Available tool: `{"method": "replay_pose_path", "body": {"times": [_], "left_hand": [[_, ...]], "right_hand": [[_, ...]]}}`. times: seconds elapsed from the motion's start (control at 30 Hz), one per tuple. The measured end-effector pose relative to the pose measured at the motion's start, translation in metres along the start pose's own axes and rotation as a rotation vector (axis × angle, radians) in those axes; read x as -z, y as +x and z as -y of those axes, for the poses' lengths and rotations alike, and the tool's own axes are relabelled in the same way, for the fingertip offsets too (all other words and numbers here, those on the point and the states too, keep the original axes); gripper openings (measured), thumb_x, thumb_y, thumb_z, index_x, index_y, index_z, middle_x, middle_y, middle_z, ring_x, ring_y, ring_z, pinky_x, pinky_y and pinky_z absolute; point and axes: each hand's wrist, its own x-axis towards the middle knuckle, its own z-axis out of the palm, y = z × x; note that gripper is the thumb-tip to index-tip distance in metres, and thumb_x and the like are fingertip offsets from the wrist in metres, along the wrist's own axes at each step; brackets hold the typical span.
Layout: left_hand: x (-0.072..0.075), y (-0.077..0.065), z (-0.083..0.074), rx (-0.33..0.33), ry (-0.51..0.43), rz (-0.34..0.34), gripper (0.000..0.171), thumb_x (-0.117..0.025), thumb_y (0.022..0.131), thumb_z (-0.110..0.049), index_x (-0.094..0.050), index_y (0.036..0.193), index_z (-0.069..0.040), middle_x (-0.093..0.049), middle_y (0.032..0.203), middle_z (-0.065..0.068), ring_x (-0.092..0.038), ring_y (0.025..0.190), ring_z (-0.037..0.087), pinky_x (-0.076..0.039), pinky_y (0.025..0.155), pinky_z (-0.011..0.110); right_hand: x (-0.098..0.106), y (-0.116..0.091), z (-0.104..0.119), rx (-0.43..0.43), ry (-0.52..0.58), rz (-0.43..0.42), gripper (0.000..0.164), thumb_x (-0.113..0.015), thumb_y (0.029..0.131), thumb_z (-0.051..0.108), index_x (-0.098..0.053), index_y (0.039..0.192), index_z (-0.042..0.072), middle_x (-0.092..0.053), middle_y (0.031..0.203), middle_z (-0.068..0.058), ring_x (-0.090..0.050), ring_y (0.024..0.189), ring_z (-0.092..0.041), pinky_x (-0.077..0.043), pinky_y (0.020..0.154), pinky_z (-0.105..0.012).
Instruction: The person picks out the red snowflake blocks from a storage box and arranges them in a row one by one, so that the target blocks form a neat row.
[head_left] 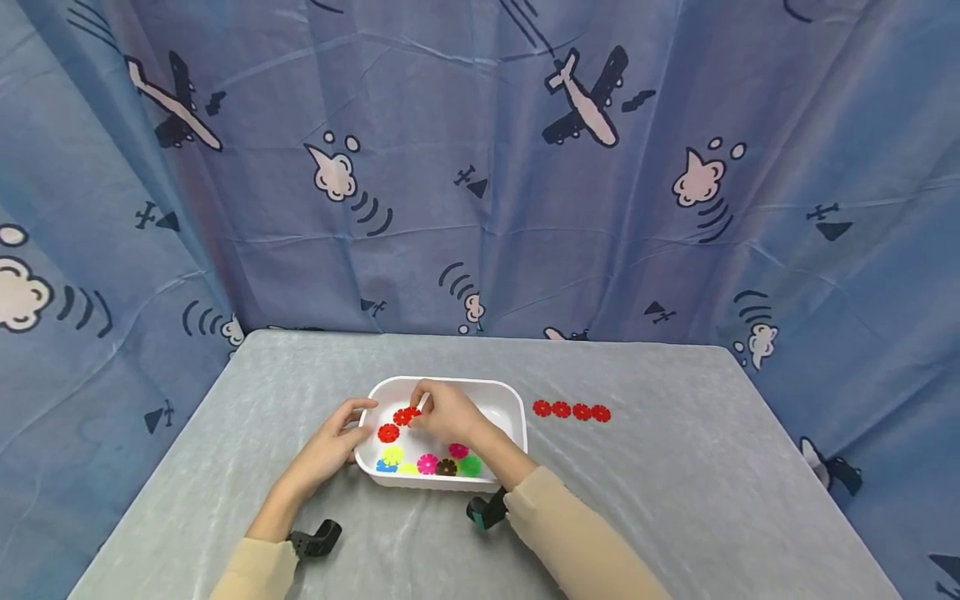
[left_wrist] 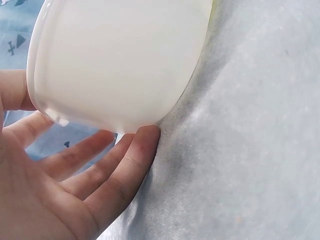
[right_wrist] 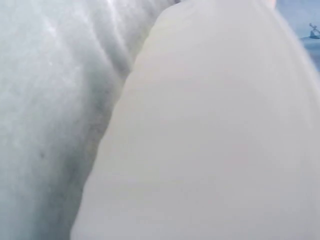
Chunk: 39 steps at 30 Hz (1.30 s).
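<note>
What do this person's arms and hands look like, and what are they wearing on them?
The left hand and right hand are ungloved. The sleeves are plain beige. A curved black device sits by each wrist; the right one has a green patch.

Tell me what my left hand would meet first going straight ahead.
Your left hand would meet the white tray first; its fingers appear to touch the end wall, though exact contact is hard to judge.
</note>
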Motion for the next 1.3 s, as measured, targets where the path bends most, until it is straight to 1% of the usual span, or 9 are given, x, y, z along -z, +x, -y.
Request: {"method": "replay_pose_path", "body": {"times": [0.17, 0.27, 0.37, 0.6, 0.87, 0.97, 1.17, 1.3], "left_hand": [[-0.001, -0.001, -0.002, 0.001, -0.007, 0.006, 0.044, -0.056, 0.103, -0.013, -0.046, 0.145, -0.009, -0.046, 0.142, 0.024, -0.063, 0.102, 0.028, -0.053, 0.068, 0.029], [-0.001, -0.001, -0.002, 0.0, -0.002, -0.001, 0.043, -0.056, 0.103, -0.012, -0.046, 0.145, -0.008, -0.046, 0.142, 0.024, -0.063, 0.1, 0.028, -0.053, 0.066, 0.028], [0.0, -0.001, 0.0, 0.004, 0.012, -0.011, 0.043, -0.056, 0.103, -0.012, -0.047, 0.145, -0.008, -0.047, 0.142, 0.024, -0.063, 0.098, 0.027, -0.052, 0.066, 0.028], [-0.001, -0.001, 0.001, -0.002, 0.013, -0.003, 0.044, -0.056, 0.103, -0.013, -0.046, 0.146, -0.009, -0.046, 0.142, 0.024, -0.062, 0.098, 0.027, -0.052, 0.066, 0.029], [0.0, -0.001, 0.002, 0.001, -0.002, 0.002, 0.044, -0.055, 0.103, -0.013, -0.045, 0.146, -0.009, -0.045, 0.143, 0.024, -0.063, 0.103, 0.028, -0.054, 0.07, 0.03], [0.0, 0.0, 0.003, 0.003, -0.005, 0.006, 0.044, -0.055, 0.103, -0.013, -0.045, 0.146, -0.009, -0.045, 0.143, 0.024, -0.063, 0.102, 0.027, -0.055, 0.071, 0.029], [0.0, 0.0, 0.003, 0.003, 0.003, 0.005, 0.043, -0.054, 0.104, -0.012, -0.045, 0.146, -0.009, -0.045, 0.143, 0.025, -0.063, 0.102, 0.027, -0.055, 0.071, 0.029], [0.001, 0.0, 0.004, 0.004, 0.002, 0.007, 0.043, -0.054, 0.104, -0.012, -0.045, 0.146, -0.008, -0.045, 0.143, 0.025, -0.063, 0.104, 0.029, -0.055, 0.073, 0.03]], "right_hand": [[0.014, -0.014, 0.002, 0.015, -0.006, -0.015, 0.021, -0.082, 0.086, 0.013, -0.065, 0.098, 0.013, -0.06, 0.076, -0.001, -0.054, 0.064, -0.015, -0.046, 0.059, -0.027], [0.023, -0.023, 0.003, 0.031, 0.006, -0.025, 0.02, -0.082, 0.087, 0.012, -0.064, 0.096, 0.015, -0.06, 0.076, 0.0, -0.054, 0.064, -0.015, -0.046, 0.059, -0.027], [0.032, -0.031, 0.003, 0.047, 0.022, -0.036, 0.018, -0.08, 0.088, 0.011, -0.065, 0.098, 0.014, -0.061, 0.076, 0.0, -0.055, 0.066, -0.015, -0.047, 0.06, -0.027], [0.052, -0.047, -0.005, 0.071, 0.031, -0.096, 0.017, -0.08, 0.088, 0.011, -0.066, 0.099, 0.012, -0.06, 0.077, 0.001, -0.056, 0.069, -0.016, -0.048, 0.061, -0.029], [0.075, -0.062, -0.028, 0.074, 0.067, -0.152, 0.017, -0.078, 0.089, 0.008, -0.066, 0.1, 0.011, -0.06, 0.075, 0.0, -0.055, 0.068, -0.017, -0.048, 0.061, -0.031], [0.083, -0.068, -0.037, 0.069, 0.049, -0.183, 0.017, -0.079, 0.088, 0.008, -0.066, 0.1, 0.011, -0.06, 0.075, 0.001, -0.055, 0.069, -0.017, -0.048, 0.062, -0.03], [0.099, -0.08, -0.058, 0.028, 0.016, -0.249, 0.019, -0.079, 0.087, 0.008, -0.067, 0.102, 0.011, -0.061, 0.076, 0.001, -0.055, 0.069, -0.017, -0.048, 0.06, -0.029], [0.109, -0.087, -0.076, 0.017, 0.004, -0.278, 0.02, -0.08, 0.087, 0.008, -0.067, 0.102, 0.011, -0.062, 0.075, 0.001, -0.055, 0.068, -0.017, -0.047, 0.058, -0.029]]}}
